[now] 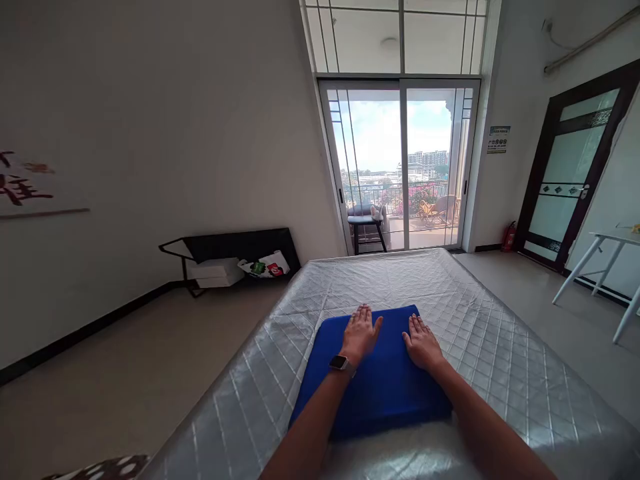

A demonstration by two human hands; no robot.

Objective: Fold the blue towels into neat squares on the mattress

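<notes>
A blue folded cloth or covered pad (387,393), its exact kind unclear, lies flat with its longer near edge toward me. Beneath it is a bed-like surface with a silvery quilted cover (280,360). My left hand (361,333) rests flat on the blue piece near its far edge, fingers stretched forward and thumb apart. On that wrist sits a watch (339,363) with a dark face. Near the right far corner, my right hand (423,341) also lies flat on the blue piece, fingers extended. Neither hand grips anything.
A black bench-like frame (235,247) with a white box (216,272) and a printed bag (265,265) stands by the left wall. Beyond the bed are sliding glass doors (404,167) and a dark stool (366,221). A white table (620,235) and fire extinguisher (509,237) are at right.
</notes>
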